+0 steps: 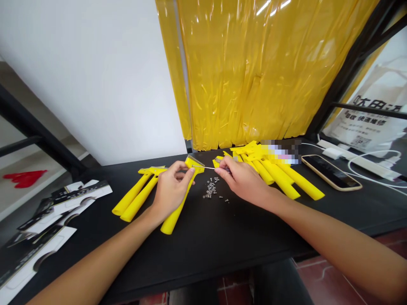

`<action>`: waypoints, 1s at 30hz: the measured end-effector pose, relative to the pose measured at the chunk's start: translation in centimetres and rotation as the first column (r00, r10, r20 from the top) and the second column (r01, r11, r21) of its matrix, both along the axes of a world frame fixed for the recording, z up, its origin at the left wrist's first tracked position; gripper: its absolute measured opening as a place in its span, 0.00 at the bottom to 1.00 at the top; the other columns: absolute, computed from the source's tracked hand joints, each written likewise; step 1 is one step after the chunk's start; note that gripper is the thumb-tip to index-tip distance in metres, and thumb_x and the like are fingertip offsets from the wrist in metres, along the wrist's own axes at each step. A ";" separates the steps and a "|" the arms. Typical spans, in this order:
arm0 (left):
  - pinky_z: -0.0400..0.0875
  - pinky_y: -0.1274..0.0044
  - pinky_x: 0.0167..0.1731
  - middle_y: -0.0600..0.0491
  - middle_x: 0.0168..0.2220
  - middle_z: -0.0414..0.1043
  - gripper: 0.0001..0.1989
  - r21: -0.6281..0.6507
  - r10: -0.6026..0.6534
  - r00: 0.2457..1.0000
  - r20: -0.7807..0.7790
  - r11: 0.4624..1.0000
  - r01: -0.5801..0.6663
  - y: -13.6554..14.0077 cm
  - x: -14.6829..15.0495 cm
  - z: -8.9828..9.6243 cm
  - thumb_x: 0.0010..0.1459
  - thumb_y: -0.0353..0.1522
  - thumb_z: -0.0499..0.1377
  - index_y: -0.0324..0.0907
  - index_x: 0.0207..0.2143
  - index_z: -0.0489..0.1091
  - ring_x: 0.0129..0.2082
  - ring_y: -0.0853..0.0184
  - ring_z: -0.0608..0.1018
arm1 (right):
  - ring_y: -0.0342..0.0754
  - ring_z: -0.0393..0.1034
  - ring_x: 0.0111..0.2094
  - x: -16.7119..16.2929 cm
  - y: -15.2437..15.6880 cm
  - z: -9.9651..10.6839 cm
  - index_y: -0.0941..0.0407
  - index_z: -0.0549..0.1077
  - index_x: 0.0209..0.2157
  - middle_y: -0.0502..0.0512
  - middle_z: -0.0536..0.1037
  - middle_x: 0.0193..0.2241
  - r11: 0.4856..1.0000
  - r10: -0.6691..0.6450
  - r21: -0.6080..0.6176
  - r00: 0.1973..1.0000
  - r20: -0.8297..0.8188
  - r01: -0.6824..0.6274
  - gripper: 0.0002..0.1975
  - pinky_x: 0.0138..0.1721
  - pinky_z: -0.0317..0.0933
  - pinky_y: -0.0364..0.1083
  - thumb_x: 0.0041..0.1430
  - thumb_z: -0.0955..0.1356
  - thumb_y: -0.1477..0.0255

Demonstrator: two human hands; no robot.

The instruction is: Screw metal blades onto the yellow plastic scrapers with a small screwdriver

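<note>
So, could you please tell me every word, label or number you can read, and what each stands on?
"回收 快速维修", apparently, on the white bag at right.
Larger line above: partly covered and cut off, unclear.
Bag's smaller lines: too small to read.
Black-and-white cards at left: print too small, blurred.

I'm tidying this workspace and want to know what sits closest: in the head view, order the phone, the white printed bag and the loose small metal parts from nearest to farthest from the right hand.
From the right hand:
1. Small metal parts: just to its left.
2. Phone: to its right.
3. White printed bag: far right, beyond the phone.
</note>
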State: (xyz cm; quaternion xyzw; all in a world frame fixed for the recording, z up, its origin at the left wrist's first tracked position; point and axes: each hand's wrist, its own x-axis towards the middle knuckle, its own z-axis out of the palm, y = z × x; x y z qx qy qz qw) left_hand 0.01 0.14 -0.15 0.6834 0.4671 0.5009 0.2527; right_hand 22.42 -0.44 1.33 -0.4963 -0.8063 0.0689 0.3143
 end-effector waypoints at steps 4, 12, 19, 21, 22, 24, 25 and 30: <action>0.72 0.81 0.20 0.55 0.30 0.76 0.08 -0.003 0.003 1.000 0.004 1.000 -0.003 0.0 0.0 0.0 0.61 0.37 0.62 0.42 0.34 0.67 0.26 0.66 0.82 | 0.49 0.72 0.34 0.0 0.2 -0.1 0.53 0.69 0.36 0.52 0.79 0.34 0.999 0.017 0.033 0.998 0.053 -0.018 0.15 0.32 0.51 0.46 0.72 0.57 0.61; 0.72 0.81 0.19 0.54 0.30 0.76 0.08 0.002 0.003 1.000 0.004 1.000 -0.003 -0.1 0.0 0.1 0.61 0.37 0.62 0.43 0.35 0.68 0.26 0.66 0.82 | 0.48 0.71 0.33 -0.1 -0.1 0.0 0.54 0.68 0.36 0.52 0.78 0.33 0.995 0.075 0.058 0.995 0.062 -0.078 0.12 0.33 0.53 0.45 0.70 0.61 0.62; 0.72 0.82 0.20 0.53 0.35 0.77 0.08 0.012 0.007 1.000 -0.008 1.000 -0.007 -0.2 0.0 0.1 0.61 0.37 0.61 0.42 0.38 0.69 0.26 0.67 0.82 | 0.50 0.73 0.36 0.0 -0.1 0.0 0.53 0.72 0.35 0.53 0.79 0.35 0.997 0.038 0.058 0.989 0.143 -0.047 0.19 0.36 0.54 0.46 0.72 0.56 0.60; 0.73 0.81 0.21 0.52 0.37 0.77 0.07 0.011 -0.009 1.000 -0.018 1.000 0.009 -0.2 0.0 0.1 0.62 0.37 0.60 0.43 0.39 0.69 0.26 0.68 0.81 | 0.49 0.73 0.35 -0.1 -0.1 0.0 0.53 0.71 0.36 0.52 0.79 0.34 0.998 0.052 0.034 0.993 0.110 -0.056 0.17 0.35 0.54 0.46 0.71 0.58 0.60; 0.74 0.81 0.22 0.52 0.38 0.76 0.07 0.013 -0.015 1.000 -0.020 1.000 0.015 -0.2 0.0 0.1 0.62 0.36 0.60 0.43 0.40 0.69 0.26 0.68 0.81 | 0.49 0.72 0.35 -0.1 -0.1 0.1 0.53 0.70 0.38 0.52 0.79 0.34 0.998 0.058 0.020 0.995 0.083 -0.059 0.14 0.34 0.54 0.46 0.70 0.60 0.60; 0.75 0.81 0.23 0.53 0.39 0.75 0.07 0.019 -0.017 1.000 -0.020 1.000 0.017 -0.1 -0.1 0.2 0.62 0.36 0.60 0.43 0.40 0.69 0.26 0.69 0.81 | 0.48 0.72 0.33 -0.1 -0.2 0.0 0.53 0.68 0.40 0.52 0.79 0.35 0.998 0.066 -0.003 0.997 0.028 -0.066 0.10 0.33 0.54 0.46 0.68 0.63 0.61; 0.75 0.81 0.23 0.53 0.39 0.75 0.07 0.020 -0.015 1.000 -0.018 1.000 0.015 -0.1 -0.1 0.2 0.62 0.36 0.60 0.43 0.40 0.70 0.27 0.69 0.81 | 0.48 0.72 0.33 -0.1 -0.2 0.0 0.54 0.67 0.40 0.52 0.78 0.35 0.997 0.072 -0.009 0.997 0.008 -0.072 0.09 0.33 0.54 0.45 0.68 0.63 0.62; 0.72 0.81 0.18 0.52 0.38 0.76 0.10 0.012 -0.008 1.000 -0.009 1.000 0.008 -0.3 0.0 0.2 0.62 0.38 0.60 0.44 0.43 0.72 0.26 0.68 0.80 | 0.50 0.72 0.35 -0.1 -0.1 -0.3 0.54 0.68 0.38 0.55 0.78 0.35 0.997 0.069 0.030 0.996 0.053 -0.071 0.12 0.34 0.54 0.46 0.71 0.59 0.64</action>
